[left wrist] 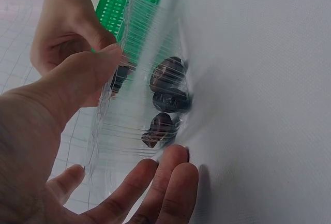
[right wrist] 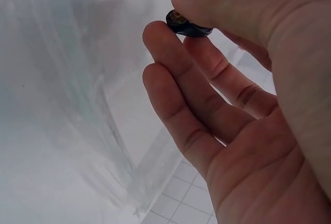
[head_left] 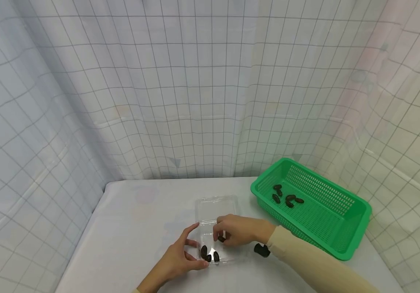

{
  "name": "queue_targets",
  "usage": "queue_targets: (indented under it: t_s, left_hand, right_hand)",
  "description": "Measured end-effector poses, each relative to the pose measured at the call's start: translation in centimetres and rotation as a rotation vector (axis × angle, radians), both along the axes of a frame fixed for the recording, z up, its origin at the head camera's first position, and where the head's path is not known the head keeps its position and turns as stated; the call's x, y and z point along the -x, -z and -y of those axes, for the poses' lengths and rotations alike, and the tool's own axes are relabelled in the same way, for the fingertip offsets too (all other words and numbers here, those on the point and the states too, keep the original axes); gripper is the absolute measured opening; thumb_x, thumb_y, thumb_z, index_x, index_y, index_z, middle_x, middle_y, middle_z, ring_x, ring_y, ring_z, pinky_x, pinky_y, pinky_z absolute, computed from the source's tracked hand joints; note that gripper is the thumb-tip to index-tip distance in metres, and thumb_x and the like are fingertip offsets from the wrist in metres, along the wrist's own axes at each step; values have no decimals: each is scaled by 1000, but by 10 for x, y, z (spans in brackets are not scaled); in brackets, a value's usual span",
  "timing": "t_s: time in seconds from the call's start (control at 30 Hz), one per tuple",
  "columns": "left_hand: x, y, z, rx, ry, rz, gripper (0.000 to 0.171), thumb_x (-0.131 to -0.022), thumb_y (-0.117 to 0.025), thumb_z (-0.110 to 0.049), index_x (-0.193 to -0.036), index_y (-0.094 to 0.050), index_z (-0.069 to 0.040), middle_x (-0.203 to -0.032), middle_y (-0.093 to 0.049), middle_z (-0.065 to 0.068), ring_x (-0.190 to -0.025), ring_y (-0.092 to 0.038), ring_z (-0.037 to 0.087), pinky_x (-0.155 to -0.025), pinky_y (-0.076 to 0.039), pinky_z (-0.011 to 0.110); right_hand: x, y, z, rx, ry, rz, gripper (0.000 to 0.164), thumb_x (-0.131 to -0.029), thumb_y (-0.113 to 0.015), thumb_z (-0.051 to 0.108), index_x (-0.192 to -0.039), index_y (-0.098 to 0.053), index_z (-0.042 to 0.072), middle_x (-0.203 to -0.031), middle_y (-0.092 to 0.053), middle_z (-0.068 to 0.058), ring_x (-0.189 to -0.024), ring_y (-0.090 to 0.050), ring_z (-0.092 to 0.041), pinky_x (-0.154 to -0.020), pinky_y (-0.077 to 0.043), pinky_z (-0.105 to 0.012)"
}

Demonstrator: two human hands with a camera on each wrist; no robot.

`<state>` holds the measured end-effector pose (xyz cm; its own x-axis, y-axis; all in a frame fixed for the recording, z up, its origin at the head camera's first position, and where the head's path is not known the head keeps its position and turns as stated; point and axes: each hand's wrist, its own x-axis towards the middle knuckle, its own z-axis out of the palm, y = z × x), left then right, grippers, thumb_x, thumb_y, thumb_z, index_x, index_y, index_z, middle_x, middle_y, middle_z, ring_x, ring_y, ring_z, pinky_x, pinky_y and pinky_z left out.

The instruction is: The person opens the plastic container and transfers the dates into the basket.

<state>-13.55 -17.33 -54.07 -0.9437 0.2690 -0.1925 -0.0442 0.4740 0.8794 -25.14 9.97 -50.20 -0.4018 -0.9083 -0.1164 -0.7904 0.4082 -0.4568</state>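
Observation:
A clear plastic clamshell container [head_left: 228, 255] lies open on the table, its lid [head_left: 216, 208] folded back away from me. Three dark, wrinkled dates, including this one [left wrist: 168, 74], sit near its front left corner. My left hand [head_left: 177, 258] holds the container at its left side, thumb on the front rim and index finger by the hinge. The left wrist view shows the other fingers [left wrist: 142, 180] along the wall. Over the container's base, my right hand [head_left: 237, 230] pinches one date [right wrist: 191, 29] between thumb and fingertips; its remaining fingers are loosely extended.
A green perforated plastic basket [head_left: 358, 228] stands at the right, with several dates [head_left: 290, 198] toward its left end. A small black device [head_left: 262, 250] is at the right wrist. White grid-patterned curtains [head_left: 195, 101] enclose the white table [head_left: 129, 228].

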Motion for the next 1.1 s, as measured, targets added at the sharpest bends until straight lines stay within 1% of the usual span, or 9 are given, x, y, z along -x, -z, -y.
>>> queue_targets:
  t_s: [0.2, 0.37, 0.47, 0.63, 0.7, 0.77, 0.9, 1.1]
  left_hand:
    - [0, 2, -1, -3, -7, -2, 122, -86, -106, -25, -183, -32, -30, -143, -75, 22, -89, -80, 17, -74, -57, 34]
    - [0, 1, -2, 6, -17, 6, 122, -86, -106, -25, -183, -31, -30, -144, -74, 22, -90, -79, 17, -73, -57, 35]
    - [0, 0, -3, 8, -20, 5, 122, -86, -106, -26, -183, -31, -30, -144, -74, 22, -90, -79, 17, -74, -57, 35]
    - [-1, 1, -2, 18, -26, -7, 122, -85, -106, -25, -182, -33, -31, -142, -75, 20, -88, -78, 17, -74, -57, 35]
    - [0, 1, -2, 22, -26, -9, 121, -85, -106, -26, -182, -33, -30, -142, -75, 20, -88, -78, 17, -74, -57, 35]
    - [0, 1, -2, 19, -24, -6, 121, -85, -106, -26, -182, -33, -30, -142, -75, 20, -88, -79, 17, -75, -57, 36]
    - [0, 2, -2, 11, -19, 0, 122, -85, -106, -26, -183, -32, -29, -143, -75, 21, -88, -79, 17, -76, -57, 37]
    - [0, 2, 0, 7, -16, -1, 123, -86, -106, -25, -183, -31, -30, -144, -74, 21, -89, -79, 17, -75, -57, 36]
  right_hand:
    - [2, -7, -12, 27, 20, 24, 30, -97, -86, -2, -123, -82, 12, -114, -72, 1, -98, -71, 0, -91, -59, -16]
    - [3, -16, -21, 27, 54, 51, 33, -98, -88, -1, -128, -81, 11, -120, -71, 1, -99, -73, 1, -94, -61, -18]
    - [4, -21, -27, 32, 71, 43, 33, -99, -88, -1, -130, -81, 10, -122, -71, 1, -98, -73, 1, -95, -62, -19]
    - [8, -32, -40, 78, 69, 18, 32, -100, -86, -3, -130, -80, 7, -125, -73, -3, -98, -76, 0, -94, -64, -22]
    - [11, -37, -48, 96, 82, 6, 30, -102, -85, -2, -130, -80, 7, -124, -74, -3, -98, -77, 1, -94, -65, -23]
    - [14, -41, -56, 116, 102, 2, 30, -102, -85, -2, -130, -81, 8, -124, -74, -4, -98, -78, 0, -94, -67, -27]
    - [17, -49, -71, 127, 140, -14, 30, -103, -85, 0, -131, -81, 9, -125, -75, -4, -99, -79, -1, -96, -68, -31]
    - [20, -54, -89, 130, 178, -37, 29, -105, -84, 2, -132, -81, 10, -125, -75, -3, -99, -80, -2, -97, -69, -36]
